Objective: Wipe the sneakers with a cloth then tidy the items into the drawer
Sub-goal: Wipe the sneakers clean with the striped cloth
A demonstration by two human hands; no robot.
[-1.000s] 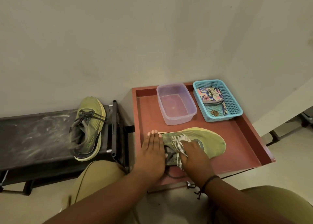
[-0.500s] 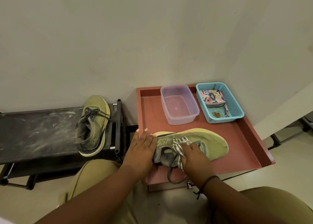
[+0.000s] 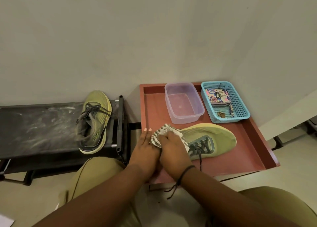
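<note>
An olive-green sneaker [image 3: 214,137] lies on its side in the open red drawer [image 3: 253,149], toe to the right. My right hand [image 3: 173,147] presses a striped grey-and-white cloth [image 3: 163,132] onto the sneaker's heel, fingers curled over the cloth. My left hand [image 3: 145,147] lies flat against the heel end, fingers straight, steadying it. The heel itself is hidden under both hands. The second green sneaker [image 3: 94,122] stands on a black bench [image 3: 37,123] to the left.
At the back of the drawer stand a clear plastic tub [image 3: 183,103] and a blue mesh basket [image 3: 240,113] holding a patterned pouch [image 3: 217,96]. The wall is close behind. My knees are below the drawer's front edge.
My right hand has carried the cloth from the laces leftward onto the heel. The laces are uncovered. My left hand stays at the heel end.
</note>
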